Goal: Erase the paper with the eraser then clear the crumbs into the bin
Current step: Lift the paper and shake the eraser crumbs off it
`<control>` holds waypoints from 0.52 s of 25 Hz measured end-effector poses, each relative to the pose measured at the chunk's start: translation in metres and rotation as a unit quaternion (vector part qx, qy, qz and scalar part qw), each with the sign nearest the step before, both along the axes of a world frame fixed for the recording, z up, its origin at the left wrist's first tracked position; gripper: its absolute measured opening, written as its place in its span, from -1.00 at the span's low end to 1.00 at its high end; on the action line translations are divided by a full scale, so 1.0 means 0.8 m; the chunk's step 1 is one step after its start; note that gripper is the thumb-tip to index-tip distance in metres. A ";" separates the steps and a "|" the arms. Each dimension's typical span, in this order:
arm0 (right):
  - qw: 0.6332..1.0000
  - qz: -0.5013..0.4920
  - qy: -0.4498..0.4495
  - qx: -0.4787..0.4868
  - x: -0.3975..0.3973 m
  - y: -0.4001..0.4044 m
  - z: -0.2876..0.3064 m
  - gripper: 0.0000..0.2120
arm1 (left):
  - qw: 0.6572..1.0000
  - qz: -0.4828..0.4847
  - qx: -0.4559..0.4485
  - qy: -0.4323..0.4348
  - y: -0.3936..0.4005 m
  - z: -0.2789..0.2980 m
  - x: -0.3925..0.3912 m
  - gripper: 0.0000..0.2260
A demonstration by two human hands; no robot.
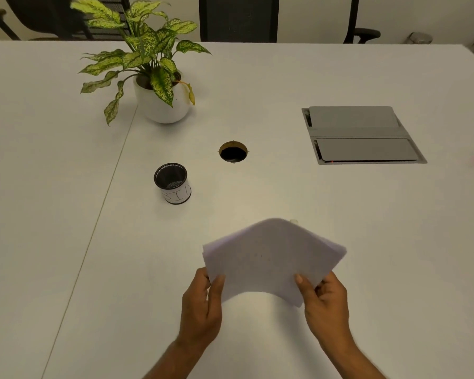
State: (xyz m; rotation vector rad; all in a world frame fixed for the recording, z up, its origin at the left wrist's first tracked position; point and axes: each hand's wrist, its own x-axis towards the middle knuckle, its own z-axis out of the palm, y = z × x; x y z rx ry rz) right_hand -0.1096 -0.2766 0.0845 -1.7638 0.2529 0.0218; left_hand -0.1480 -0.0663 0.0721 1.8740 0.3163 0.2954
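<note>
Pale lilac paper point(271, 258) is held off the white table point(340, 214) by both hands, bowed upward into an arch, its far edges blurred. The left hand point(203, 305) pinches the near left edge, thumb on top and fingers beneath; the right hand point(326, 299) pinches the near right corner the same way. Both grips are narrow and closed on the sheet.

The bin point(173, 184), a small dark mesh cup with a hand-lettered label, stands upright well ahead and to the left of the paper, apart from it. A small pale object just past the sheet's far edge may be the eraser point(294, 221); it is mostly hidden and cannot be confirmed.

Faint specks show near the middle of the sheet; whether they are crumbs or remaining marks cannot be told.

Assessment: neither hand holds an eraser, so the rubbing stage appears finished. The sheet seems lifted to carry its crumbs. Remaining, by this judgement: bring the paper over the bin and tip the crumbs in. No crumbs are discernible on the table.
</note>
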 end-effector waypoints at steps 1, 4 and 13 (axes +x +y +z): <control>1.000 -0.001 -0.001 0.001 -0.004 -0.001 -0.001 -0.79 | 1.000 0.004 -0.003 -0.002 -0.001 -0.003 -0.005 -0.85; 1.000 0.007 -0.002 0.000 -0.012 0.001 0.000 -0.76 | 1.000 -0.002 -0.018 -0.001 -0.003 -0.007 -0.015 -0.80; 0.993 0.044 -0.065 -0.085 -0.027 -0.001 0.001 -0.68 | 0.998 0.015 0.032 -0.057 0.001 -0.015 -0.029 -0.63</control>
